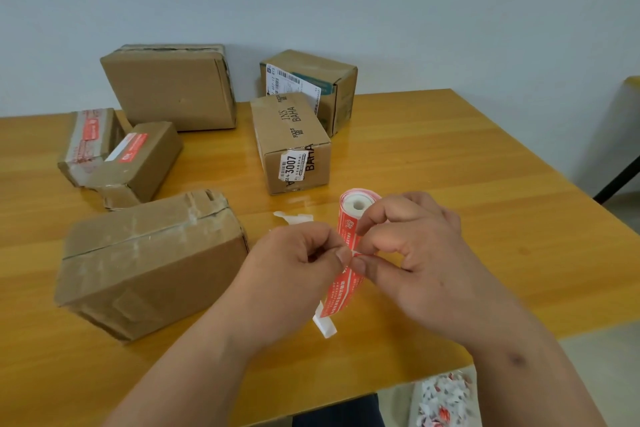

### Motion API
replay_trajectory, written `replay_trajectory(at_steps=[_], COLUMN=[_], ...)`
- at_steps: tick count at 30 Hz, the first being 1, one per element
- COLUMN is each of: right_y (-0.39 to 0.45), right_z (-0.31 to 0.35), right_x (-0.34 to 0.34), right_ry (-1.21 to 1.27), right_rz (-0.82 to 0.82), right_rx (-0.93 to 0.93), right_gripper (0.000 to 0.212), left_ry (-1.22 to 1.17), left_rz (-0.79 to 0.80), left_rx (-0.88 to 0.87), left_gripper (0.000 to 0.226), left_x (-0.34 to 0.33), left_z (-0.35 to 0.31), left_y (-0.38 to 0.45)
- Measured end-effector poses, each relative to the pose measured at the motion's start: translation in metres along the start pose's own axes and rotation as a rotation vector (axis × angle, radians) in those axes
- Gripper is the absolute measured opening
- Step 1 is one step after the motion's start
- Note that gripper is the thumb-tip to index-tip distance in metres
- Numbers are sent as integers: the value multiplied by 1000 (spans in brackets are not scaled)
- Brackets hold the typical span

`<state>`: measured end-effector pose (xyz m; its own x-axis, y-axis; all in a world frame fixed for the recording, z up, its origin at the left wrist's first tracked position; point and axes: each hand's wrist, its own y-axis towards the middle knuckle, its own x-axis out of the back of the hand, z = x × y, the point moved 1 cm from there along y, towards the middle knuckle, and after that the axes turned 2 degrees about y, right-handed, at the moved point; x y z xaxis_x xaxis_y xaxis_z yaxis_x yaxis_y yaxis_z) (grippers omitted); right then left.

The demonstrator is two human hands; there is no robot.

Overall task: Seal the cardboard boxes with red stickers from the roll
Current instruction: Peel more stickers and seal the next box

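Note:
A roll of red stickers (pixel 349 218) with a white core sits between my two hands above the table. My right hand (pixel 412 253) curls round the roll and pinches the edge of a red sticker. My left hand (pixel 294 260) pinches the same edge from the left. A loose strip of red stickers (pixel 341 291) on white backing hangs down from the roll. A plain cardboard box (pixel 149 260) lies just left of my left hand. Two small boxes (pixel 117 156) at the far left carry red stickers.
A large plain box (pixel 169 87) stands at the back. Two labelled boxes (pixel 291 139) stand behind the roll. A scrap of white backing paper (pixel 294 217) lies on the wooden table (pixel 485 184). A pile of torn backing scraps (pixel 443 399) lies on the floor at lower right.

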<state>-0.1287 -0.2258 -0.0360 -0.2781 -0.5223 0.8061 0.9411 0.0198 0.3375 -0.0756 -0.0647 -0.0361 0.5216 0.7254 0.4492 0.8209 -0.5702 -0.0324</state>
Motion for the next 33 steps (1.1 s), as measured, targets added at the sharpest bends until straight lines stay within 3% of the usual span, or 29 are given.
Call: replay_trajectory(at_steps=[15, 28, 33], right_y=[2, 4, 3], right_z=[2, 5, 6], right_x=[1, 11, 13], right_ry=[105, 120, 86], right_rz=[7, 14, 8], right_rx=[2, -31, 14], right_gripper=[14, 12, 13], left_ry=[-63, 320, 346], left_rz=[-26, -157, -154], left_rx=[-7, -287, -299], left_gripper=[25, 23, 21], left_x=[0, 3, 1], left_z=[0, -12, -12], left_y=[-2, -4, -4])
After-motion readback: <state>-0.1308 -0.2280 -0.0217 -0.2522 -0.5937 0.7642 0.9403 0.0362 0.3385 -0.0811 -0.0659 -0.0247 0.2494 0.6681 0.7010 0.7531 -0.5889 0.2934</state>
